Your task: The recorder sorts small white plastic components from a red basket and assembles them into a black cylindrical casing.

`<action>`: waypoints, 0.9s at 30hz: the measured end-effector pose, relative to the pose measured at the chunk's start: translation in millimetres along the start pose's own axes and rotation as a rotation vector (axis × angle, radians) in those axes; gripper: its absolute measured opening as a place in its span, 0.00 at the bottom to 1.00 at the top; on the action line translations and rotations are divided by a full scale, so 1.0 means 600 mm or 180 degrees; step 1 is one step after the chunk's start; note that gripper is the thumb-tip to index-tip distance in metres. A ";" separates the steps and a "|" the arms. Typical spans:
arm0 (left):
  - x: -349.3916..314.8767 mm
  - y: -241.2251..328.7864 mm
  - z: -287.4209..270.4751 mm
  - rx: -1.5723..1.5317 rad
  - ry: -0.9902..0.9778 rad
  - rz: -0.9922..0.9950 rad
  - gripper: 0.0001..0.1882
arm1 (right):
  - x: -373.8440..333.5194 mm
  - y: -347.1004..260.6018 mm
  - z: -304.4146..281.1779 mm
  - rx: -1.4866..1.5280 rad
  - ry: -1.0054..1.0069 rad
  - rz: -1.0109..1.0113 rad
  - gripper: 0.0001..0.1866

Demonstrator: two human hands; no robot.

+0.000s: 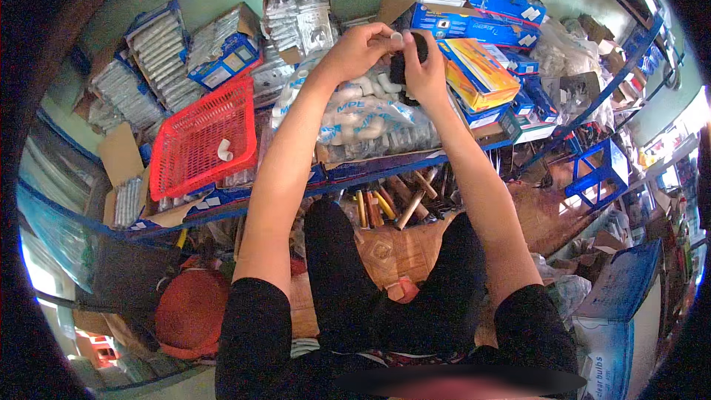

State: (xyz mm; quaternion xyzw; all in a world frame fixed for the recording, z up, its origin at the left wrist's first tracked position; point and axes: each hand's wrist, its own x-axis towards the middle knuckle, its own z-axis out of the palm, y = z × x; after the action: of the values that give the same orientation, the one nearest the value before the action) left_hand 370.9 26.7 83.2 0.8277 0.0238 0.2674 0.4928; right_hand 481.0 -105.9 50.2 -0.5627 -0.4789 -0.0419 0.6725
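Observation:
My two hands are raised close together over a clear printed plastic bag (337, 107) filled with white pipe elbows (368, 132). Thumb and fingers of my left hand (364, 50) pinch a small pale piece (398, 39), whose kind I cannot make out. Just beside it, my right hand (425, 78) is closed around a dark, rough-looking object (398, 68). That object shows on both sides of the fingers, and its kind is unclear. To the left, a single white pipe elbow (224, 150) lies in a tilted red plastic basket (204, 115).
Boxes of wrapped goods (157, 44) line the back of the shelf. A yellow-orange box (481, 74) and blue boxes (492, 26) are stacked at the right. Hammers with wooden handles (411, 210) lie below the blue shelf edge (400, 158). A blue stool (601, 172) stands right.

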 end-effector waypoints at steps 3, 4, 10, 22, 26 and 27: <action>0.005 0.000 -0.007 0.0244 0.0085 -0.0076 0.15 | -0.002 -0.006 -0.005 -0.0111 -0.0089 -0.0107 0.12; 0.011 0.000 -0.009 0.0076 0.0012 -0.0052 0.16 | -0.001 -0.001 -0.007 -0.0116 -0.0095 -0.0102 0.12; 0.009 -0.003 -0.016 -0.0434 -0.0082 -0.0304 0.19 | -0.005 0.002 -0.005 0.0102 -0.0238 -0.0043 0.13; 0.009 0.009 -0.014 -0.0571 0.0107 -0.0612 0.24 | -0.011 0.008 -0.003 -0.0442 -0.0302 -0.0407 0.19; 0.011 -0.001 -0.027 0.0102 0.0194 -0.0776 0.23 | -0.019 -0.011 0.006 -0.0435 -0.0311 -0.0385 0.18; 0.011 -0.004 -0.031 0.0113 0.0198 -0.0778 0.23 | -0.020 -0.017 0.008 -0.0466 -0.0320 -0.0518 0.18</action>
State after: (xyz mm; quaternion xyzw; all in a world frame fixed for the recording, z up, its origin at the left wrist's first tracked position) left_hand 368.4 44.9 90.8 0.8185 0.1445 0.2305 0.5060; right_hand 465.4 -111.8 48.7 -0.5709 -0.5518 -0.1029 0.5991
